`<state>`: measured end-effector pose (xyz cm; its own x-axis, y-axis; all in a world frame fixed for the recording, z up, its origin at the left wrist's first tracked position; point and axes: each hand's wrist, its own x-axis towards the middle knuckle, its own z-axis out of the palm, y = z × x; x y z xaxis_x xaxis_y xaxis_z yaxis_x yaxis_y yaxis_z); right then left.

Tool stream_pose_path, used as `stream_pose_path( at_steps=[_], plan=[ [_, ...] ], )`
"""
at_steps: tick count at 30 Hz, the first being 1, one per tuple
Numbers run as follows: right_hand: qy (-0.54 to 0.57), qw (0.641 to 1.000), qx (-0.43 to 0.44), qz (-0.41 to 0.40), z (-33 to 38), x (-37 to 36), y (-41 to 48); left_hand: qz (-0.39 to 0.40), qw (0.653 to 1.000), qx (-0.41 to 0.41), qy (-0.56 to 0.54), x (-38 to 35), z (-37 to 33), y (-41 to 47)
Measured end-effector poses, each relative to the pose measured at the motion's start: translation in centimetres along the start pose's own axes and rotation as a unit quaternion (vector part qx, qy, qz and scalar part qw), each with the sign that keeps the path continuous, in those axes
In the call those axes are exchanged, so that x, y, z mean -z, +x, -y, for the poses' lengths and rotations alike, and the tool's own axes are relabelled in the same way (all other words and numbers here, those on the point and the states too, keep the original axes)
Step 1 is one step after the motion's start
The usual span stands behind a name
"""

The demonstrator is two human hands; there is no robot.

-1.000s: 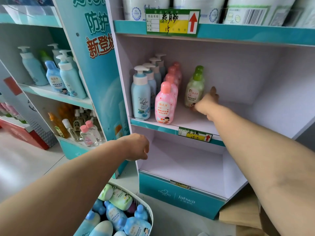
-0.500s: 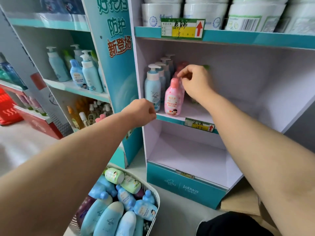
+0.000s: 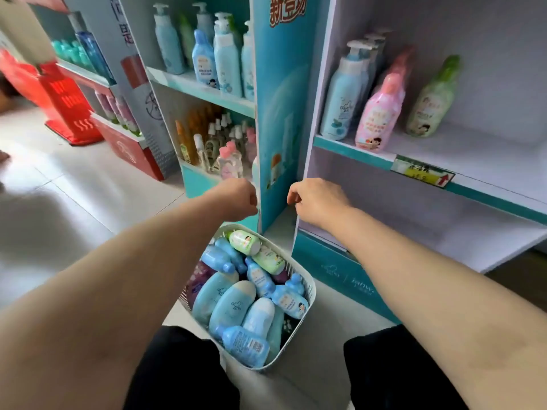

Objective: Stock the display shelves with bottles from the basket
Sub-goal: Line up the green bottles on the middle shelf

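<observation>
Left hand [image 3: 236, 199], right hand [image 3: 316, 202] — curled, empty

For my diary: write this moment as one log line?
left hand: curled, empty | right hand: curled, empty | white plastic basket: blue, green plastic bottles

Red basket [image 3: 69, 108] on pale tiled floor [image 3: 88, 190], far left; yellow price tag [image 3: 421, 174].

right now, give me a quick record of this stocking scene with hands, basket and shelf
left hand: fingers curled, holding nothing, above the basket's far end
right hand: fingers curled, holding nothing, near the shelf unit's left edge
basket: white, on the floor, piled with lying bottles, mostly blue, some green
middle shelf: pump bottle, pink bottle and green bottle upright at its left
task state: no bottle in either hand
</observation>
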<state>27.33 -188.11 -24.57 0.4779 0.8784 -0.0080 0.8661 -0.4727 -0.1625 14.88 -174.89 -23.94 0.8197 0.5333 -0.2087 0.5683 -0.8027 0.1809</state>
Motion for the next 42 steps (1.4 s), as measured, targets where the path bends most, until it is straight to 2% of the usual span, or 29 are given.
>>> stream_pose_path(
  at_steps=[8, 14, 19, 24, 26, 29, 31, 35, 37, 42],
  plan=[
    [-0.014, 0.994, 0.009, 0.108, 2.9, -8.1, 4.9, -0.001, 0.993, 0.115, -0.032, -6.3, 9.2, 2.8],
    [-0.019, 0.983, 0.018, 0.182, 5.8, -15.5, 10.1, 0.034, 0.986, 0.151, -0.069, -12.2, 13.0, 5.1],
    [-0.039, 0.977, 0.008, 0.209, 7.3, -20.7, 13.0, 0.017, 0.978, 0.174, -0.112, -16.3, 14.5, 6.3],
    [-0.07, 0.978, -0.008, 0.196, 8.0, -24.2, 14.0, -0.04, 0.968, 0.182, -0.168, -17.9, 15.9, 7.0],
    [-0.085, 0.978, -0.01, 0.189, 8.2, -24.5, 14.2, -0.068, 0.964, 0.178, -0.186, -18.2, 16.0, 6.9],
    [-0.087, 0.965, -0.036, 0.243, 8.5, -24.5, 14.1, -0.098, 0.953, 0.19, -0.216, -18.9, 15.9, 6.7],
    [-0.067, 0.955, -0.061, 0.283, 8.7, -24.7, 13.3, -0.102, 0.947, 0.199, -0.231, -19.3, 15.6, 6.6],
    [-0.018, 0.952, -0.08, 0.295, 7.8, -24.0, 9.8, -0.109, 0.945, 0.2, -0.233, -19.4, 15.2, 6.7],
    [0.013, 0.96, -0.087, 0.267, 6.7, -22.7, 8.1, -0.096, 0.948, 0.202, -0.229, -19.3, 15.1, 6.9],
    [0.066, 0.972, -0.085, 0.208, 2.9, -17.8, 4.0, 0.003, 0.97, 0.173, -0.171, -19.7, 12.7, 7.8]
  ],
)
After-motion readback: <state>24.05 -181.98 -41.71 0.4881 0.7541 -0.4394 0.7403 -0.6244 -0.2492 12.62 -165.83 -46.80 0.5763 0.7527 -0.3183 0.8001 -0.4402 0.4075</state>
